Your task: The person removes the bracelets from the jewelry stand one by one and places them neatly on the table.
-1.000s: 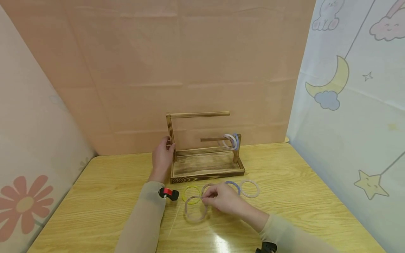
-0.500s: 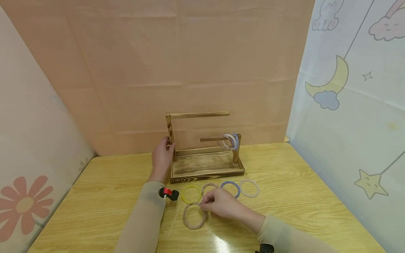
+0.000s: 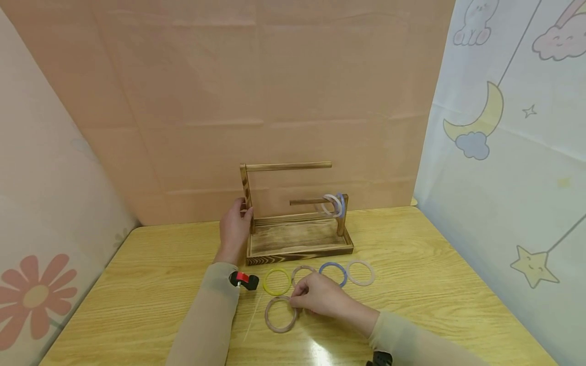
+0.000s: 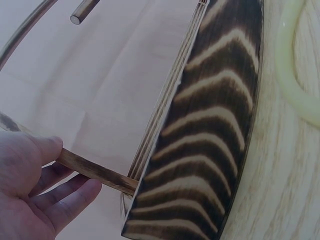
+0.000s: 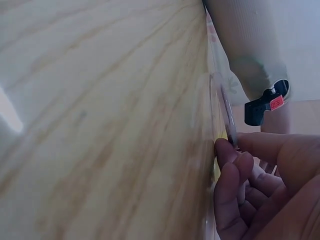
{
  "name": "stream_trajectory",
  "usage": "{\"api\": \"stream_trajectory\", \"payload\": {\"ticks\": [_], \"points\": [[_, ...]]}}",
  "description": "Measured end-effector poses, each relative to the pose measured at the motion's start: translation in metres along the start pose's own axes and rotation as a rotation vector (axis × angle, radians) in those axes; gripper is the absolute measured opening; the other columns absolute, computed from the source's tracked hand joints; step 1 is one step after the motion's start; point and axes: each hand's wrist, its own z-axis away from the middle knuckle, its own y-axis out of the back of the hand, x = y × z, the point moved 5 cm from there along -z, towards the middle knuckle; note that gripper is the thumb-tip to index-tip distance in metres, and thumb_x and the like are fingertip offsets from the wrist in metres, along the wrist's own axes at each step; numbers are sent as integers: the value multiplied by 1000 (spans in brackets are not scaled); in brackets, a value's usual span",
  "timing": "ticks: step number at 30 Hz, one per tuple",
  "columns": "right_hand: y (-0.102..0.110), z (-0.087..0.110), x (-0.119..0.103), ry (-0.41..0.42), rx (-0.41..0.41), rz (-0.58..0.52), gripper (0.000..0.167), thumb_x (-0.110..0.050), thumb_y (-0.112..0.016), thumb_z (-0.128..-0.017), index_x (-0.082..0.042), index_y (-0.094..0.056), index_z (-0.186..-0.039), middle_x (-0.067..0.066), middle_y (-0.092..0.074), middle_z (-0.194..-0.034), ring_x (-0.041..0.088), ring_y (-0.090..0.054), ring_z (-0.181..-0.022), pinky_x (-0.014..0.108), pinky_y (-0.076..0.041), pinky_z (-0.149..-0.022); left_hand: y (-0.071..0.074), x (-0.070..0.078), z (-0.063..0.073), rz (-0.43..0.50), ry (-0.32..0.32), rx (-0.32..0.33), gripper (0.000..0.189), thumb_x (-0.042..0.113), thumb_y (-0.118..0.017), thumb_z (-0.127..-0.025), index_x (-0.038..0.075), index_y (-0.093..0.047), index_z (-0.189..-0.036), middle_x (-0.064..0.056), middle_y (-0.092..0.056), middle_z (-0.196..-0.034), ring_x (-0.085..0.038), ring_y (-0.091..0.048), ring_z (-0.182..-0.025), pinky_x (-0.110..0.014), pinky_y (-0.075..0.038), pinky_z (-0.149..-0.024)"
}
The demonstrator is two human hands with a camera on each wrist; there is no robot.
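From where I stand, this ring-hanging looks partly done. A pale ring (image 3: 340, 211) and a blue ring (image 3: 342, 196), at least, hang on the lower rod (image 3: 302, 202), near its post at the rack's 3 o'clock end; I see none on the upper rod (image 3: 288, 166). What seems left is on the near side: the clear ring (image 3: 266, 316) in the right hand (image 3: 318, 295), plus four others towards 12 and 1 o'clock from it, one yellow (image 3: 264, 282) and one dark blue (image 3: 345, 277) among them.

The right hand has fingertips and thumb closed together, pinching the clear ring's rim at about 2 o'clock. It's round, so no long axis; it sits low at the table (image 3: 435, 284), nearly flat, though I can't tell whether it touches.

The left hand (image 3: 235, 229) grips the rack's upright (image 3: 246, 188) at 9 o'clock, thumb one side, fingers the other. The rack's long axis runs 9 to 3; the upper rod points to 3, the lower to 9.
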Motion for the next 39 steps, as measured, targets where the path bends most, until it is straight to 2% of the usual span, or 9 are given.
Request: {"api": "stream_trajectory", "payload": {"ticks": [7, 19, 28, 39], "points": [[-1, -2, -1, 9, 7, 69, 20, -26, -86, -97, -24, -80, -79, -6, -70, -67, 7, -53, -48, 25, -41, -48, 0, 0, 1, 5, 3, -3, 41, 18, -68, -112, 1, -61, -149, -19, -73, -134, -39, -75, -116, -57, -61, -95], [-1, -3, -4, 46, 51, 147, 23, -22, -89, -93, -24, -77, -75, -11, -69, -64, 6, -56, -46, 26, -43, -47, 0, -1, 0, 3, -6, 6, 39, 17, -69, -112, 1, -62, -147, -20, -73, -133, -40, -75, -115, -57, -61, -96], [-1, -3, -6, 52, 57, 141, 24, -22, -89, -95, -22, -75, -75, -11, -69, -63, 10, -59, -45, 27, -46, -47, -1, -2, 0, 6, 3, 3, 39, 18, -69, -111, 2, -63, -147, -19, -74, -133, -39, -75, -115, -57, -61, -96], [-1, -4, -1, 41, 61, 97, 22, -24, -87, -98, -22, -76, -78, -11, -71, -65, 12, -61, -47, 26, -45, -45, -1, -3, 0, -4, -16, 11, 37, 19, -69, -112, 2, -64, -145, -19, -75, -131, -38, -76, -113, -57, -61, -95]]}}
